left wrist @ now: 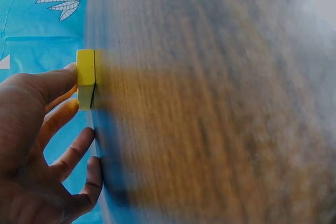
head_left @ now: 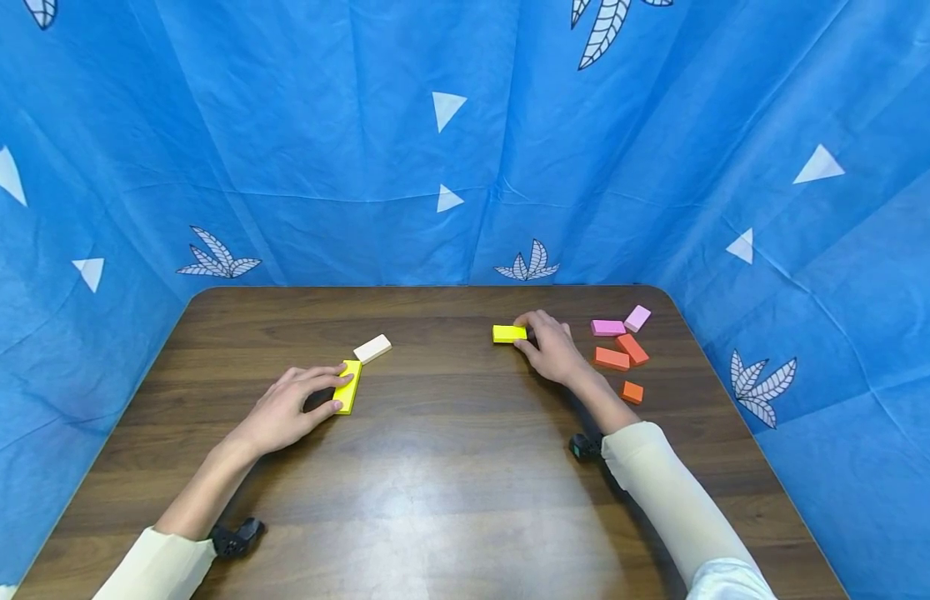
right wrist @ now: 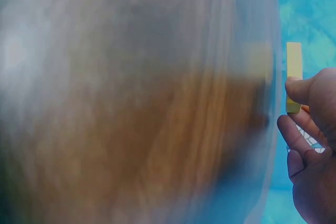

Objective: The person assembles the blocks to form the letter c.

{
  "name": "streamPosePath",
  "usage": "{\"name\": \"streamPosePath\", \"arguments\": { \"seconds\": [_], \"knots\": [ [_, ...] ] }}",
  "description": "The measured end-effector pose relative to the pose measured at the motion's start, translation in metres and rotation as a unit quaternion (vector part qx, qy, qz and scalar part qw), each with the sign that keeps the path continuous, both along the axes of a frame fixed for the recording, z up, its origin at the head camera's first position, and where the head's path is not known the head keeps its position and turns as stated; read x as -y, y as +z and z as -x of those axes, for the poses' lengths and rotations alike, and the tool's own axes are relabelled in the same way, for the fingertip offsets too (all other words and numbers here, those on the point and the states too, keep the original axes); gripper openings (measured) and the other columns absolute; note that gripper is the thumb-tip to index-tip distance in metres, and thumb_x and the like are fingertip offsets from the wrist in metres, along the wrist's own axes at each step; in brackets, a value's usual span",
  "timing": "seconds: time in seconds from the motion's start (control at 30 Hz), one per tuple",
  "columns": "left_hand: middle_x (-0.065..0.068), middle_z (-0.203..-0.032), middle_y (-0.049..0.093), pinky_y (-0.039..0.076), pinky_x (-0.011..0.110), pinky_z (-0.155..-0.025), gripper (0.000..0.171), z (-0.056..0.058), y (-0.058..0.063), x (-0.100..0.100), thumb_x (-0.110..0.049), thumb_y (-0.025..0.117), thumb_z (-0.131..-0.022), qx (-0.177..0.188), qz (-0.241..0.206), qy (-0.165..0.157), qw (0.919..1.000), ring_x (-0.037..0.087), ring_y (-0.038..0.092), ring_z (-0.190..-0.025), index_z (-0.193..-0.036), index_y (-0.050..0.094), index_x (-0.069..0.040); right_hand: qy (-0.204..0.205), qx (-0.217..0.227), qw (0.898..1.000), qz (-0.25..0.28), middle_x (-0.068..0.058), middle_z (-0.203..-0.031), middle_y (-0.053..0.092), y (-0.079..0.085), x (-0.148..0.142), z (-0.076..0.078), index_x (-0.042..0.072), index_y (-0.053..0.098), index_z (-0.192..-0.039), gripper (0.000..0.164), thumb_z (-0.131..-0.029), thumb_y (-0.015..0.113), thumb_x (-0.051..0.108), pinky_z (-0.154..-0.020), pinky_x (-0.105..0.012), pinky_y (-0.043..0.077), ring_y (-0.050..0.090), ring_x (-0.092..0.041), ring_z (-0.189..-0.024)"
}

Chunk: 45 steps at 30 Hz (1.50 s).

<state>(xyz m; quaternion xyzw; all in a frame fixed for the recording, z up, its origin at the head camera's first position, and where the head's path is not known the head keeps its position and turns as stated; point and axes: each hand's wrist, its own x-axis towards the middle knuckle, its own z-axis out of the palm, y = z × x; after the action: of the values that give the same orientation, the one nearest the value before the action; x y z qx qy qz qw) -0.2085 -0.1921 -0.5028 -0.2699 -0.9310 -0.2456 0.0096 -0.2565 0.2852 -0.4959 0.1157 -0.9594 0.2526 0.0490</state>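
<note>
Blue leaf-print curtain [head_left: 315, 125] behind a wood-grain table [head_left: 435, 442]. My left hand [head_left: 288, 406] pinches a yellow block [head_left: 347, 395], spare fingers spread, just beside a cream block [head_left: 372, 348]; my right hand [head_left: 553, 350] pinches the second yellow block [head_left: 507, 334] by one end, well apart. Looks partway: yellows being handled, pink blocks [head_left: 607, 328] and orange blocks [head_left: 611, 359] remaining at right, unheld. No containers visible.

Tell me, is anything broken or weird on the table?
Nothing looks broken or spilled. The left hand holds one yellow block, the right hand another yellow block. It's just a bit messy on the right: the light pink block is slanted, and the nearest orange block sits apart from the others.
</note>
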Motion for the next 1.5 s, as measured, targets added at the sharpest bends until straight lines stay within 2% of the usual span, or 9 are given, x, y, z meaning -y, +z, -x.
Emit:
{"name": "streamPosePath", "arguments": {
  "seconds": [0.47, 0.9, 1.5],
  "knots": [
    [0.010, -0.159, 0.061, 0.047, 0.058, -0.100, 0.046, 0.001, 0.002, 0.001, -0.028, 0.076, -0.102, 0.013, -0.006, 0.005, 0.9999, 0.036, 0.058, -0.129, -0.147, 0.068, -0.022, 0.013, 0.003, 1.000, 0.013, -0.011, -0.136, 0.065, 0.001, 0.028, 0.009, 0.009, 0.061, -0.136, 0.033, -0.107, 0.070, 0.022, -0.101, -0.050, 0.037, 0.066, -0.030, -0.118],
    [0.007, -0.157, 0.063, 0.046, 0.060, -0.104, 0.046, 0.001, 0.004, 0.000, -0.026, 0.078, -0.101, 0.013, -0.015, -0.001, 0.9998, 0.038, 0.057, -0.134, -0.144, 0.070, -0.015, 0.027, 0.010, 0.999, 0.027, -0.012, -0.136, 0.064, -0.001, 0.052, 0.011, 0.009, 0.061, -0.136, 0.032, -0.107, 0.069, 0.021, -0.102, -0.050, 0.037, 0.068, -0.029, -0.118],
    [0.009, -0.154, 0.065, 0.047, 0.060, -0.101, 0.045, 0.001, 0.004, -0.001, -0.023, 0.079, -0.100, 0.008, -0.020, -0.005, 0.9998, 0.038, 0.059, -0.129, -0.143, 0.071, -0.015, 0.048, 0.010, 0.999, 0.004, -0.010, -0.132, 0.066, -0.004, 0.081, 0.018, 0.010, 0.062, -0.135, 0.030, -0.109, 0.067, 0.023, -0.102, -0.048, 0.040, 0.066, -0.025, -0.111]
  ]
}}
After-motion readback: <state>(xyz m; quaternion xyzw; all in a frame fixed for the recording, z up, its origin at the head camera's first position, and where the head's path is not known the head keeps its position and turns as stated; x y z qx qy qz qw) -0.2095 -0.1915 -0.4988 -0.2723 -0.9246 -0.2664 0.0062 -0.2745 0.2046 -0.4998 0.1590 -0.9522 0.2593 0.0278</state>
